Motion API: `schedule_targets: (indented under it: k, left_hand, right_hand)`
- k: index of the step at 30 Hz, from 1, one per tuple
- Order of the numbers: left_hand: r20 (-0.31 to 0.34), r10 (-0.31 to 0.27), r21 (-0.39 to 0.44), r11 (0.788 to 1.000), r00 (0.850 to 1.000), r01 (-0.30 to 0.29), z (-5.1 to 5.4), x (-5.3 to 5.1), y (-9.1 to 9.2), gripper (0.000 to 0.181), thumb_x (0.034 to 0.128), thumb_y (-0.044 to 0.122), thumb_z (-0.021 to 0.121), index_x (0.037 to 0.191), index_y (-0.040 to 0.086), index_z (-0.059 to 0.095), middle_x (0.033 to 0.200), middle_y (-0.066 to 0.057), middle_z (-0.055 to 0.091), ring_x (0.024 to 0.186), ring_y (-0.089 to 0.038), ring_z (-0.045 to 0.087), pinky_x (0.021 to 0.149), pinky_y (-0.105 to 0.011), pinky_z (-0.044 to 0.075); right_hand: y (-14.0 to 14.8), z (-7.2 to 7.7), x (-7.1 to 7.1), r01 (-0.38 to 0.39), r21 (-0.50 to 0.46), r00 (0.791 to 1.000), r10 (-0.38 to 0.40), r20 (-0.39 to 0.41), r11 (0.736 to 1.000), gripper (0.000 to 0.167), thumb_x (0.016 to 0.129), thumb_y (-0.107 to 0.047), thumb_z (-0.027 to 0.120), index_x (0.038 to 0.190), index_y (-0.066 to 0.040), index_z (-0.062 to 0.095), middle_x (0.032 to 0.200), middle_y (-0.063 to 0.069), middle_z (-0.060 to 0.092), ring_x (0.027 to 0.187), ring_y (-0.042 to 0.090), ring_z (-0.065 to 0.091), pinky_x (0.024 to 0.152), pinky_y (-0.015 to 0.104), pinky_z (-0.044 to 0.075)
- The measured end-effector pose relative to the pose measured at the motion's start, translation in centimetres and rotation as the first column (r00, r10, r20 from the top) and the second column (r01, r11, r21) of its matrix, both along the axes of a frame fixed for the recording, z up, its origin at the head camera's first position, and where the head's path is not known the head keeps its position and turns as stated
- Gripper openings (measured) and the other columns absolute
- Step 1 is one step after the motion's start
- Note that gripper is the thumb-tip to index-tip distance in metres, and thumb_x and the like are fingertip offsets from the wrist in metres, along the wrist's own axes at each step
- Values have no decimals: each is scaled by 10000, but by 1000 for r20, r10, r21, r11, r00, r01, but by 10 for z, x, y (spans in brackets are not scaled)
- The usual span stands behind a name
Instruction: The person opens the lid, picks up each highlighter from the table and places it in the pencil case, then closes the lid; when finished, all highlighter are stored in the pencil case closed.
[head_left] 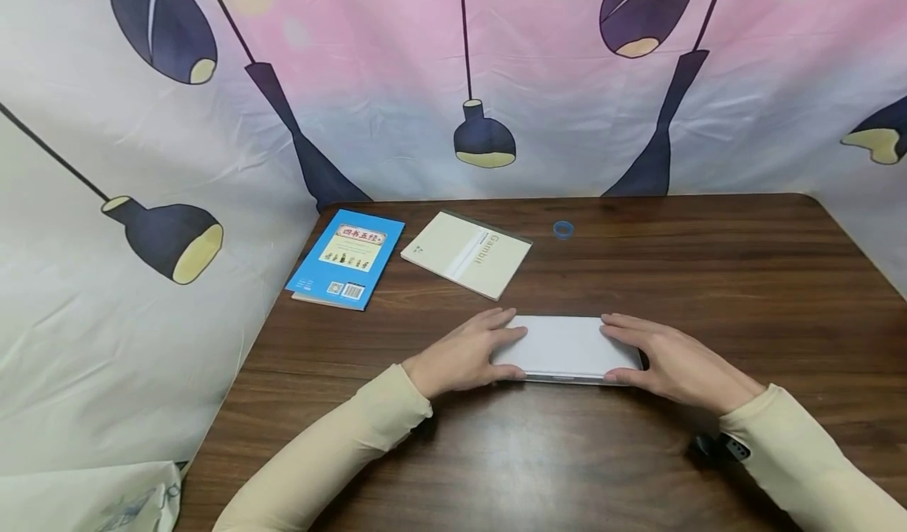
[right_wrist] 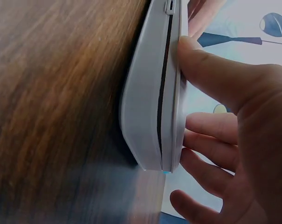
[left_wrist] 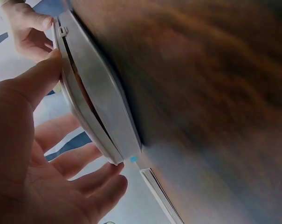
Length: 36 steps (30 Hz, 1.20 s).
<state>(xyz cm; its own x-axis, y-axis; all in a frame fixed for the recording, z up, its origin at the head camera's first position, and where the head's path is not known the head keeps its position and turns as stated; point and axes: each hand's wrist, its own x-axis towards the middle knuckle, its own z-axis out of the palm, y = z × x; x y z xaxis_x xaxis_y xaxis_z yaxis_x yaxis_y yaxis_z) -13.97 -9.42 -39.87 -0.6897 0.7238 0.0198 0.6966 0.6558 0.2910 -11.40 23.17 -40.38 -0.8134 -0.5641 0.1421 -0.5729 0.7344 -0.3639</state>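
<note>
A white flat case (head_left: 563, 345) lies lengthwise on the table between my two hands. My left hand (head_left: 464, 355) holds its left end, thumb at the near edge and fingers over the top and side. At the other end, my right hand (head_left: 673, 359) holds it the same way. Along the case's near side runs a narrow dark slit between lid and base, seen in both wrist views. A small pale pull or clasp (left_wrist: 63, 31) sits on that side. What lies inside the case is hidden.
On the brown wooden table (head_left: 744, 280), a blue book (head_left: 347, 260) and a cream notebook (head_left: 464, 253) lie at the back left. A blue ring (head_left: 563, 229) sits near the far edge. A patterned cloth (head_left: 397, 83) hangs behind.
</note>
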Motion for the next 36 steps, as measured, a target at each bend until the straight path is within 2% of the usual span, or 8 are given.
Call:
schedule_targets:
  k: [5,11,19,25,30,36]
  left_hand:
    - [3,4,-17,1000,1000,-4,2,-1,2,659,910,507,682,1427,117,565,1538,-173,421,1425,-305,393,1158,-371,332]
    - [18,11,2,1000,1000,-11,3,1,3,660,890,490,713,1409,104,583,1529,-171,432,1422,-287,397,1158,-361,327]
    - [34,20,10,1000,999,-20,4,6,2,659,877,481,728,1395,96,595,1521,-182,439,1416,-295,404,1158,-364,328]
    - [22,16,34,999,1000,-17,4,9,1,656,878,473,729,1395,92,594,1520,-190,437,1414,-308,405,1154,-372,335]
    - [27,30,32,999,999,-31,2,11,-1,652,896,479,714,1416,111,575,1538,-168,417,1428,-292,381,1158,-373,330]
    - [63,34,7,999,997,-34,1,15,-2,649,923,476,685,1452,130,537,1569,-166,371,1444,-325,351,1155,-397,335]
  right_hand:
    - [2,0,1,-4,-1,1000,4,-22,1000,736,857,-530,733,1380,-31,593,1447,105,549,1309,283,540,1003,456,461]
    - [2,-1,2,-26,-10,998,25,-61,1000,737,851,-515,744,1378,-22,593,1435,120,558,1291,314,550,978,484,480]
    - [3,-3,7,-19,-13,998,18,-56,1000,746,848,-523,742,1391,-36,584,1449,104,547,1300,306,542,989,478,465]
    - [4,-4,8,-12,-15,998,11,-57,1000,744,858,-529,728,1404,-46,574,1461,107,535,1306,323,532,989,497,458]
    - [4,-7,9,-13,-16,995,12,-100,1000,730,846,-525,743,1387,-58,595,1448,82,551,1301,285,543,991,447,447]
    - [4,-11,10,-27,-16,990,24,-137,1000,660,867,-489,741,1369,-77,618,1436,65,565,1298,253,548,1029,324,408]
